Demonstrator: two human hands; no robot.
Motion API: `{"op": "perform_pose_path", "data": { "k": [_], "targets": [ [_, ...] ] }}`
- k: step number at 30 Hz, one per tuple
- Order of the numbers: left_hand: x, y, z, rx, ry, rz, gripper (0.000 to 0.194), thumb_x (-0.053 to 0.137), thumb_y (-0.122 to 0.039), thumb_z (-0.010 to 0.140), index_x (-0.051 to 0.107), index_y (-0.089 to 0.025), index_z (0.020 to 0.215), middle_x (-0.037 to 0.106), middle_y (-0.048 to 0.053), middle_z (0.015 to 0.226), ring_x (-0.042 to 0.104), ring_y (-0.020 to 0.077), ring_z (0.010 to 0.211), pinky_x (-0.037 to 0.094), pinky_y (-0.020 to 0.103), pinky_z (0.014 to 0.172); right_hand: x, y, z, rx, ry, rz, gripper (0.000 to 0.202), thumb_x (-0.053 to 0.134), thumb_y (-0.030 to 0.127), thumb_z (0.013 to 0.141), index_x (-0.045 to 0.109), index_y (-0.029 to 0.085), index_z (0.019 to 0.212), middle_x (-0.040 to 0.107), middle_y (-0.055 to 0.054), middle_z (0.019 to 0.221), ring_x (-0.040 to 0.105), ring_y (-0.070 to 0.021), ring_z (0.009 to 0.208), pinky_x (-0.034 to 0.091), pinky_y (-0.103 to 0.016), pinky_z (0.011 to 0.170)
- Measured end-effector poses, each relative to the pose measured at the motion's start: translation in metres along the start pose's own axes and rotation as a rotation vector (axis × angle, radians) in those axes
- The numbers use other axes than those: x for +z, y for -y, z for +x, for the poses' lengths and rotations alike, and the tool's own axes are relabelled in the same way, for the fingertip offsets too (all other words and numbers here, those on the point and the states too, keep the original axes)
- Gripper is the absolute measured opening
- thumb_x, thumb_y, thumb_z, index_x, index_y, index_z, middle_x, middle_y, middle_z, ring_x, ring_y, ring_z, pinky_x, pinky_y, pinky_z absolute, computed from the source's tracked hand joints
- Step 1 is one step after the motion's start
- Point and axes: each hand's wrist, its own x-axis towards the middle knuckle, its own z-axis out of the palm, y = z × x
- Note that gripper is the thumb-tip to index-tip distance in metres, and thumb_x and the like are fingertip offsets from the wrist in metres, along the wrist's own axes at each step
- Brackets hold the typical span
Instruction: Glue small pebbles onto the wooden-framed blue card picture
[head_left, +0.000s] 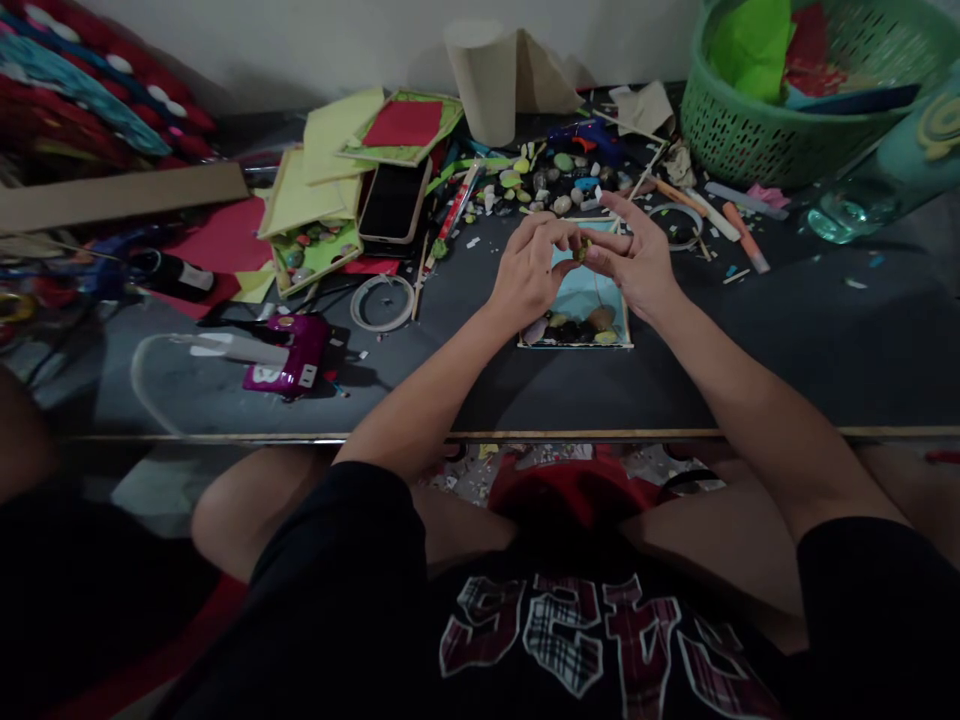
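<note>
Left on the dark surface (420, 385): purple glue gun (289, 355), well apart from the hands. For good control, steady the small greenish piece (583, 248) from the left, press only lightly from the right, and keep both wrists raised, clear of the stones (570, 330) in the blue framed panel (581, 290) below. Left hand (525, 270): nearly closed, pinched on the piece. Right hand (649, 270): thumb and fingertips narrowed onto its other side, with exact contact partly hidden.
</note>
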Motion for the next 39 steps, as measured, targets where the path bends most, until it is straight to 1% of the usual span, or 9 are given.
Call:
{"op": "perform_pose_path", "data": {
  "k": [3, 7, 12, 17, 22, 27, 30, 32, 39],
  "targets": [
    [0.002, 0.004, -0.002, 0.004, 0.025, 0.009, 0.024, 0.040, -0.048, 0.102, 0.042, -0.025, 0.106, 0.062, 0.006, 0.106, 0.060, 0.0235, 0.109, 0.048, 0.047, 0.098, 0.000, -0.002, 0.001, 0.016, 0.010, -0.006, 0.097, 0.083, 0.073, 0.051, 0.049, 0.030, 0.132, 0.074, -0.007, 0.119, 0.066, -0.0305, 0.121, 0.053, -0.051, 0.105],
    [0.009, 0.009, -0.005, -0.020, 0.059, 0.016, 0.026, 0.038, -0.050, 0.102, 0.045, -0.025, 0.101, 0.062, 0.006, 0.099, 0.062, 0.0238, 0.104, 0.047, 0.048, 0.097, 0.004, 0.008, -0.003, 0.062, -0.025, 0.021, 0.093, 0.084, 0.073, 0.051, 0.054, 0.030, 0.128, 0.074, -0.005, 0.118, 0.069, -0.0291, 0.116, 0.054, -0.051, 0.105],
    [0.007, 0.008, -0.005, -0.085, -0.004, 0.026, 0.036, 0.041, -0.059, 0.097, 0.043, -0.026, 0.110, 0.062, 0.010, 0.112, 0.059, 0.0265, 0.113, 0.044, 0.051, 0.102, 0.007, 0.020, -0.008, 0.078, -0.043, 0.059, 0.098, 0.085, 0.070, 0.053, 0.051, 0.031, 0.136, 0.074, -0.004, 0.119, 0.068, -0.0279, 0.118, 0.054, -0.050, 0.106],
    [0.002, 0.002, -0.005, -0.070, 0.035, 0.041, 0.033, 0.034, -0.053, 0.101, 0.046, -0.025, 0.115, 0.065, 0.009, 0.108, 0.059, 0.0260, 0.115, 0.046, 0.050, 0.101, 0.006, 0.014, -0.006, 0.107, -0.043, 0.076, 0.105, 0.087, 0.067, 0.050, 0.048, 0.029, 0.140, 0.073, -0.007, 0.122, 0.063, -0.0310, 0.126, 0.056, -0.049, 0.102],
    [0.006, 0.010, -0.006, -0.066, 0.079, 0.047, 0.033, 0.038, -0.056, 0.099, 0.047, -0.025, 0.104, 0.065, 0.008, 0.105, 0.060, 0.0271, 0.113, 0.044, 0.052, 0.101, 0.003, 0.009, -0.005, 0.108, -0.036, 0.089, 0.097, 0.088, 0.062, 0.054, 0.050, 0.030, 0.136, 0.073, -0.006, 0.122, 0.065, -0.0291, 0.121, 0.057, -0.049, 0.100],
    [-0.004, 0.021, -0.003, -0.122, 0.038, 0.052, 0.039, 0.036, -0.062, 0.097, 0.044, -0.026, 0.110, 0.065, 0.009, 0.107, 0.060, 0.0260, 0.111, 0.040, 0.051, 0.105, 0.002, 0.010, -0.006, 0.142, -0.046, 0.087, 0.093, 0.090, 0.052, 0.056, 0.049, 0.026, 0.136, 0.072, -0.008, 0.123, 0.065, -0.0278, 0.122, 0.057, -0.048, 0.101],
    [-0.011, 0.020, 0.000, -0.114, 0.051, 0.050, 0.050, 0.038, -0.070, 0.093, 0.043, -0.026, 0.117, 0.065, 0.011, 0.115, 0.058, 0.0277, 0.116, 0.039, 0.052, 0.107, 0.003, 0.011, -0.007, 0.155, -0.054, 0.080, 0.088, 0.089, 0.048, 0.059, 0.050, 0.027, 0.135, 0.073, -0.006, 0.120, 0.067, -0.0273, 0.119, 0.057, -0.051, 0.101],
    [-0.012, 0.016, 0.001, -0.097, 0.068, 0.054, 0.051, 0.036, -0.070, 0.093, 0.045, -0.026, 0.116, 0.066, 0.011, 0.114, 0.060, 0.0274, 0.115, 0.041, 0.050, 0.105, 0.003, 0.011, -0.006, 0.149, -0.050, 0.075, 0.086, 0.089, 0.047, 0.061, 0.050, 0.028, 0.135, 0.074, -0.004, 0.117, 0.068, -0.0278, 0.117, 0.056, -0.053, 0.101],
    [-0.006, 0.009, 0.001, -0.053, 0.056, 0.074, 0.045, 0.035, -0.064, 0.097, 0.050, -0.023, 0.108, 0.067, 0.009, 0.103, 0.065, 0.0251, 0.107, 0.047, 0.045, 0.099, 0.002, 0.011, -0.005, 0.153, -0.035, 0.093, 0.107, 0.093, 0.048, 0.053, 0.044, 0.025, 0.146, 0.076, -0.007, 0.112, 0.062, -0.0326, 0.125, 0.056, -0.052, 0.101]
  ]
}}
